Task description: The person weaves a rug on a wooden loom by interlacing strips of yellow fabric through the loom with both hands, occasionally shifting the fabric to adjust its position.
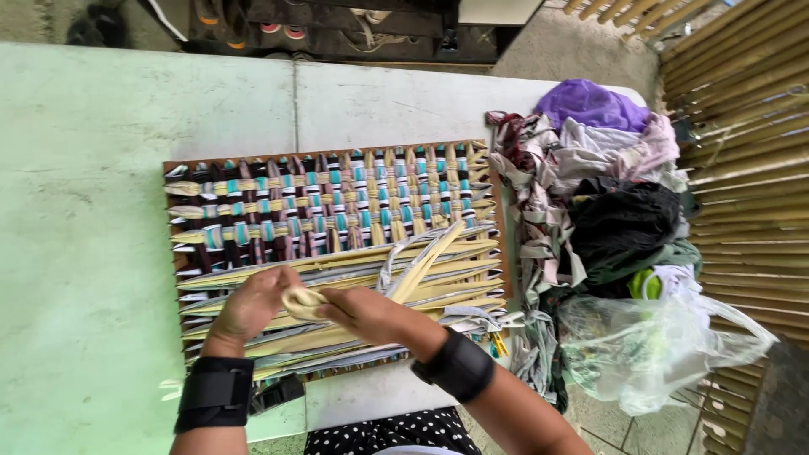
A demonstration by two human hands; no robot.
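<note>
Black wrist bands sit on both forearms at the near edge. The left hand (253, 303) and the right hand (362, 313) meet, both pinching a cream fabric strip (303, 301) bunched between their fingertips, just above a wooden weaving frame (497, 211). Cream strips lie loose across the frame's near half; teal, dark and yellow weave fills the far half. The frame rests on a pale green worktop (84, 168). Right of it, a heap of cloth scraps (607, 168) and a clear plastic bag (649, 345).

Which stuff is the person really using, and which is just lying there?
In use: left hand, right hand, cream fabric strip, woven frame.
Lying about: pile of cloth scraps, clear plastic bag, shoes on the floor.
</note>
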